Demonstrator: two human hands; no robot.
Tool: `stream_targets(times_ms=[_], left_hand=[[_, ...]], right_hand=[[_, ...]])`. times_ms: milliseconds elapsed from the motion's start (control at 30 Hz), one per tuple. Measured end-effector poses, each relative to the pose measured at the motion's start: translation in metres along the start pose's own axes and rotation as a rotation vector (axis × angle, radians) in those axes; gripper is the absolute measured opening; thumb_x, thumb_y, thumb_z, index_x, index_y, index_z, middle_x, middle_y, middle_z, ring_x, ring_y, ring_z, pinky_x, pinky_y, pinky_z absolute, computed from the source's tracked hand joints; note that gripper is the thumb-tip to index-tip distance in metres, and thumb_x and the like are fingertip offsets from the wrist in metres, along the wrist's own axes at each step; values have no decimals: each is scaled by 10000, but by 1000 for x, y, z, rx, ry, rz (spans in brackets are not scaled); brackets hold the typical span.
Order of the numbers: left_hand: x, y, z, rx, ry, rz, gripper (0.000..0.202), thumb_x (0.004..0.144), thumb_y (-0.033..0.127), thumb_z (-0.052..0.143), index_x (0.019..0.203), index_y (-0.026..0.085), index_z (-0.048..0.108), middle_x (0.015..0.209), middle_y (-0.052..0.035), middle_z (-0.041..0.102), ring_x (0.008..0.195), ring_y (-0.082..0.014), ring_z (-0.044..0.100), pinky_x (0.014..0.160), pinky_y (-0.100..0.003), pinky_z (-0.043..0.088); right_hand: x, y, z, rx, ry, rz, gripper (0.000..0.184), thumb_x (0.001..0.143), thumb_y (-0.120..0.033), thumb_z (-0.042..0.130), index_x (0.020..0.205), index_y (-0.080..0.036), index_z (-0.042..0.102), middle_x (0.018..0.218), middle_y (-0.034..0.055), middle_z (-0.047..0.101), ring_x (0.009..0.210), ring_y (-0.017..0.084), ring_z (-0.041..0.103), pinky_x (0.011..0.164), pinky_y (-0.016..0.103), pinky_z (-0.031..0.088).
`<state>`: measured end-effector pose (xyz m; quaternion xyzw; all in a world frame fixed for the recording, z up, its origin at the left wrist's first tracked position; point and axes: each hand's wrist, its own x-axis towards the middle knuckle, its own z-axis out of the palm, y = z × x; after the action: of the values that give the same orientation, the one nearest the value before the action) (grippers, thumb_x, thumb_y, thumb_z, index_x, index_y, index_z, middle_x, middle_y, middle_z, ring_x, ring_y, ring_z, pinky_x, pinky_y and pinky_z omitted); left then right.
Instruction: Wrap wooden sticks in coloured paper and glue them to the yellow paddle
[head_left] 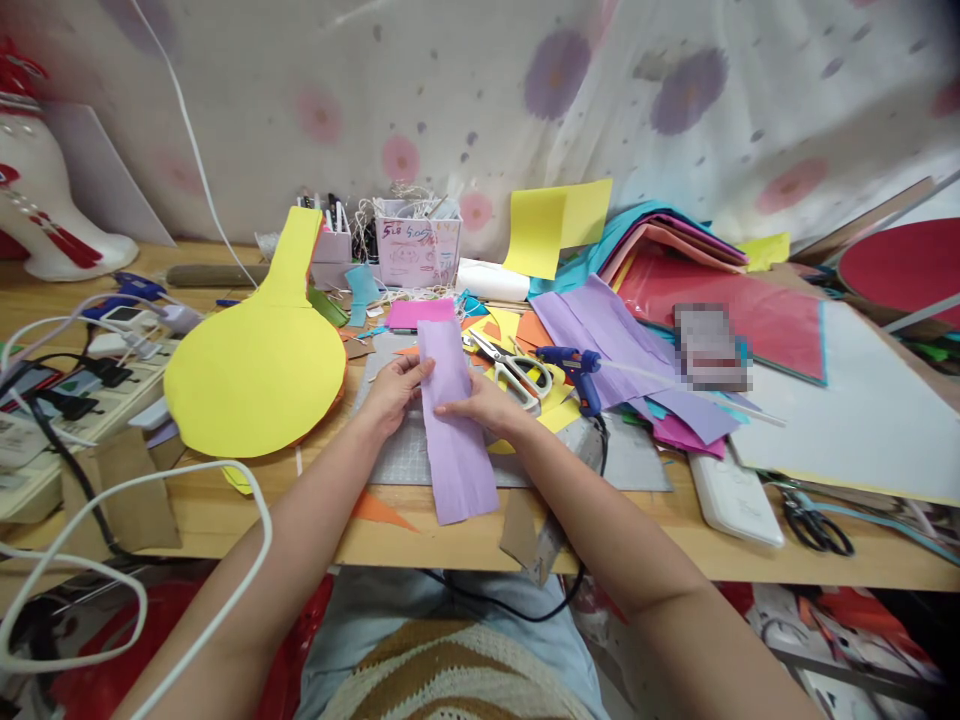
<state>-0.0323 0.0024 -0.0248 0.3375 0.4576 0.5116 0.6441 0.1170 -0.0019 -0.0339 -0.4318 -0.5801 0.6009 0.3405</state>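
A long strip of purple crepe paper (pixel 459 460) is held upright between both hands over the grey cutting mat (pixel 397 455). At its left edge, my left hand (pixel 394 395) pinches the paper between thumb and fingers. My right hand (pixel 487 405) grips the right edge, its thumb lying across the front and its fingers hidden behind. Just right of the strip lie white-handled scissors (pixel 517 375) on yellow paper scraps. Beyond them rests a blue glue gun (pixel 577 375) with a clear glue stick in its back.
A yellow paddle-shaped cutout (pixel 255 375) lies at left, near a power strip (pixel 37 440) and tangled cables. Purple sheets (pixel 600 325), a white power bank (pixel 735 495) and black scissors (pixel 817 522) are at right. A pink box (pixel 418 245) stands behind.
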Motion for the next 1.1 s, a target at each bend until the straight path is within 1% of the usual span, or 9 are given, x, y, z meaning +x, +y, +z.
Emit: stream_targets(times_ms=[267,367,467,567,667,767,967,1033,1100], left_hand=[[-2,4,-1,-31,-37,-28,383,459,342,793,703,145,572,653,24,578,548,-57,522,490,-168,407],[-1,4,-1,-48,-18,-13,397,441,333,799,706,148,569,678,25,588,570,-60,529,504,-169,411],[1,4,-2,-53,34,28,406,434,345,795,696,150,554,667,36,580,563,-59,513,506,-176,404],[3,3,-3,-40,125,113,402,440,358,787,675,150,535,648,44,567,569,-57,503,525,-176,404],[3,3,-1,-32,174,161,414,435,362,784,691,148,538,650,45,563,565,-56,500,513,-173,396],[1,2,6,-70,171,158,437,424,382,783,693,144,533,628,44,555,527,-56,494,490,-181,387],[-2,1,11,-111,180,140,447,425,402,781,687,139,534,603,45,528,526,-60,496,528,-201,409],[1,2,7,-84,221,163,433,460,414,764,707,144,531,635,37,533,556,-69,509,554,-213,420],[5,4,0,11,329,272,417,519,425,734,759,155,527,718,16,554,641,-85,536,617,-226,432]], right_hand=[[2,2,-4,-86,45,2,490,530,-274,727,979,-170,559,885,27,635,795,183,592,727,337,473],[2,0,-5,-136,68,-40,569,543,-296,725,1055,-175,510,969,49,617,856,191,579,750,344,467],[-1,-6,-3,-296,271,-191,689,567,-350,724,1158,-173,418,1084,91,560,966,202,534,792,342,446],[-9,-15,3,-602,493,-434,481,688,-383,638,1089,-175,472,1115,105,522,1046,205,465,876,343,383],[-14,-19,11,-843,408,-542,226,790,-374,531,918,-187,541,953,70,574,956,185,481,858,315,356],[-14,-17,19,-923,296,-466,190,783,-368,541,848,-191,530,839,37,588,803,162,502,720,275,366],[-12,-14,23,-837,287,-226,115,754,-303,537,787,-199,501,687,-25,553,602,107,464,565,230,301],[-12,-15,20,-767,243,-176,120,752,-307,531,746,-193,496,650,-33,529,576,96,443,558,226,295],[-12,-17,12,-636,169,-135,163,745,-337,537,717,-185,487,627,-37,497,566,88,421,545,222,290]])
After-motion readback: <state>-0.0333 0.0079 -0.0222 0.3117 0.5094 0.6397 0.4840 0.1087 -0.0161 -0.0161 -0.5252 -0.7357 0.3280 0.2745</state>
